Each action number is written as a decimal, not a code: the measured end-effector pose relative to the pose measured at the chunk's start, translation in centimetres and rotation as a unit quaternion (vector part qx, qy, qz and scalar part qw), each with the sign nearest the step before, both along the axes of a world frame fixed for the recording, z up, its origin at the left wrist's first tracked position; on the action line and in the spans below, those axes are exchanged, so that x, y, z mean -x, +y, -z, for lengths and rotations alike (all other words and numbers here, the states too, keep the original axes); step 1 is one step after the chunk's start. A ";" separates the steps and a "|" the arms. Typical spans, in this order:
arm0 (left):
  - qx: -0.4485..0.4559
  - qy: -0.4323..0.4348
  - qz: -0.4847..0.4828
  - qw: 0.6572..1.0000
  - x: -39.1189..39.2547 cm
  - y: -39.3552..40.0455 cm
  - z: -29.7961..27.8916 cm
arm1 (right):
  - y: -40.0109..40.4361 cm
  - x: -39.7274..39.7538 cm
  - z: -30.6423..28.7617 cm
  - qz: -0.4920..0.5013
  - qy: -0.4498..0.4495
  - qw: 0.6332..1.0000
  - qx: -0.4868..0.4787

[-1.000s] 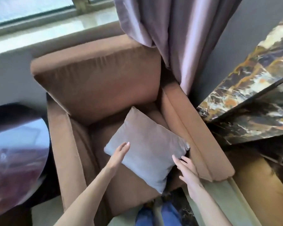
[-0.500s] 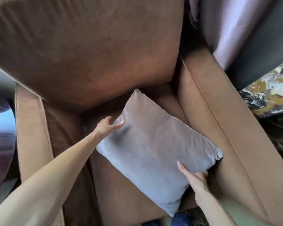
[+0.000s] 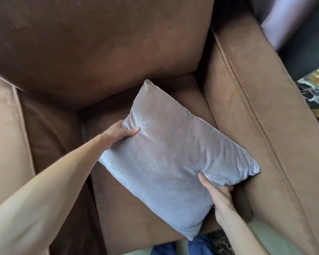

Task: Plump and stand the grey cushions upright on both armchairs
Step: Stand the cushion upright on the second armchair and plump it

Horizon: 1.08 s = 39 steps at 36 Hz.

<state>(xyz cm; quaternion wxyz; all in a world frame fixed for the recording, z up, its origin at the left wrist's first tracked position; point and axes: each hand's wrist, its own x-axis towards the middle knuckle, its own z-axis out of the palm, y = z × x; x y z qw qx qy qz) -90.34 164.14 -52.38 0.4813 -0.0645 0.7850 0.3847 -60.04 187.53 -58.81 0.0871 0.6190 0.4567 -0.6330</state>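
Hands grip a grey cushion (image 3: 162, 159) from two sides, seen from above. Left hand (image 3: 118, 132), at centre left of the frame, is closed on the cushion's left edge, thumb pressed into the top face and fingers tucked behind. Right hand (image 3: 218, 192), at lower right, is closed on the cushion's lower right edge, thumb on top and fingers curled underneath near one corner. Both bare forearms reach in from the bottom corners of the frame. The cushion sits diagonally at centre frame, over the seat of a brown armchair (image 3: 99, 43), one corner pointing up toward the backrest and another toward the bottom edge; whether it touches the seat is unclear. Its fabric is creased around both grips. The armchair's right armrest (image 3: 265, 126) runs down the right side, just beside the cushion. A marble-patterned surface (image 3: 317, 92) shows at the far right edge, and a pale curtain (image 3: 276, 24) at upper right.
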 end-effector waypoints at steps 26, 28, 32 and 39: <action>-0.073 0.058 -0.335 0.937 -8.9 -9.5 -7.1 | 0.8 11.1 -14.0 -0.195 0.186 0.955 -0.124; -0.096 0.075 -0.354 0.927 -7.9 -9.6 -7.7 | 0.8 13.2 -14.8 -0.210 0.201 0.947 -0.139; -0.144 0.103 -0.361 0.916 -5.1 -10.3 -8.5 | 0.8 17.7 -16.1 -0.224 0.211 0.938 -0.162; -0.171 0.101 -0.383 0.902 -1.6 -10.6 -8.4 | 1.8 24.3 -16.0 -0.242 0.232 0.925 -0.177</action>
